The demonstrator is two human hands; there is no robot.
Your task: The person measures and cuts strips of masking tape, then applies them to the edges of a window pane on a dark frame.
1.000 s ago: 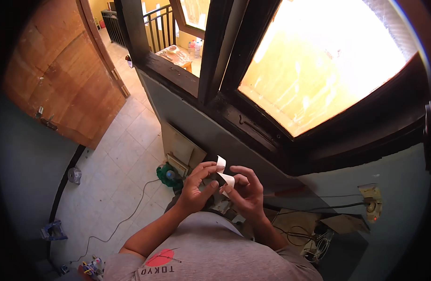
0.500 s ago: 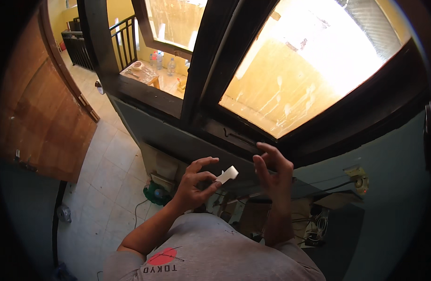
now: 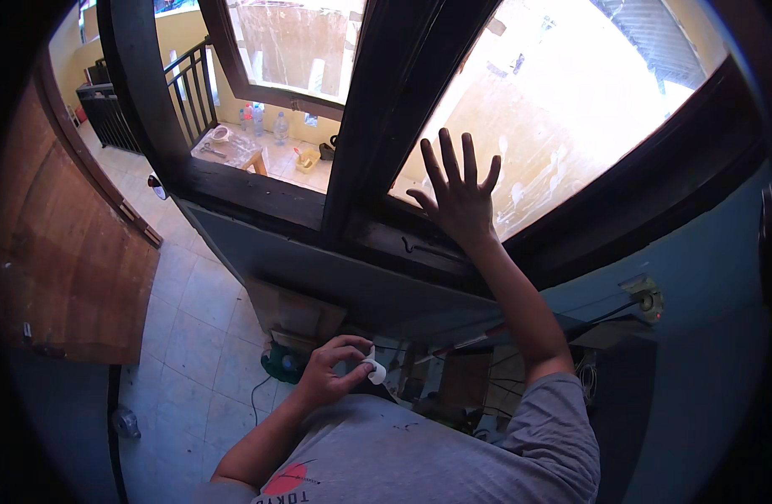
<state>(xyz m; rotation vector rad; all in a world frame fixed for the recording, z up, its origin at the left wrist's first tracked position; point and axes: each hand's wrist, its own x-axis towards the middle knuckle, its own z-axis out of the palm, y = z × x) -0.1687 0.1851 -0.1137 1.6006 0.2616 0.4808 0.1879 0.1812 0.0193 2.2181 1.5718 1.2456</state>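
The left hand (image 3: 329,371) pinches a small white roll (image 3: 376,373) between thumb and fingers, low down, just beyond the grey shirt (image 3: 377,445). The right hand (image 3: 465,195) is well apart from it, fingers spread wide in front of the bright window pane (image 3: 570,118), though whether the palm actually touches it is hard to tell. Beyond the dark frame (image 3: 377,126), a small counter (image 3: 238,154) carries scissors (image 3: 214,152) and a pale ring (image 3: 221,133).

Right hand (image 3: 463,200) raised, fingers spread
It has risen in front of the window pane (image 3: 562,118); the left hand (image 3: 325,375) has lowered the white roll (image 3: 376,372) toward the shirt (image 3: 419,445).
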